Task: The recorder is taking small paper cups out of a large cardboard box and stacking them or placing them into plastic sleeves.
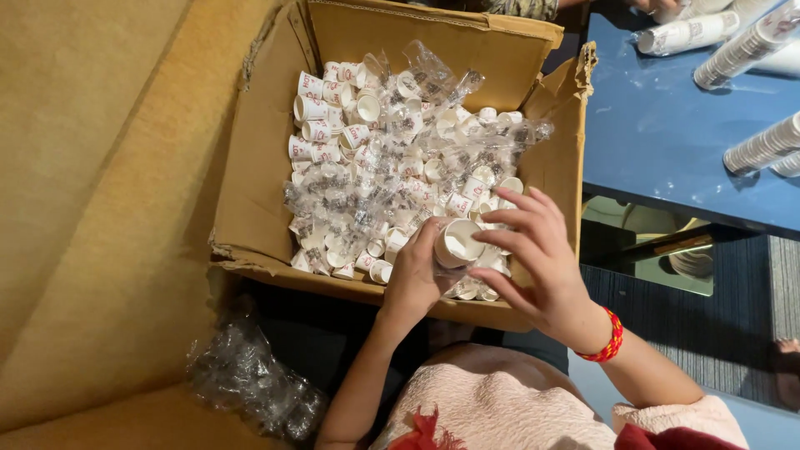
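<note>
The left hand (414,279) has its grip closed round a small white cup (458,242), held over the near edge of the box (250,192) of cups. The right hand (533,254) hovers just beside it, fingers (508,218) spread wide, holding nothing. Cup stacks (762,146) lie on the blue bench (658,133).

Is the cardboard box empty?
No, the cardboard box is full of small white paper cups, and both hands hold one cup over it.
</note>
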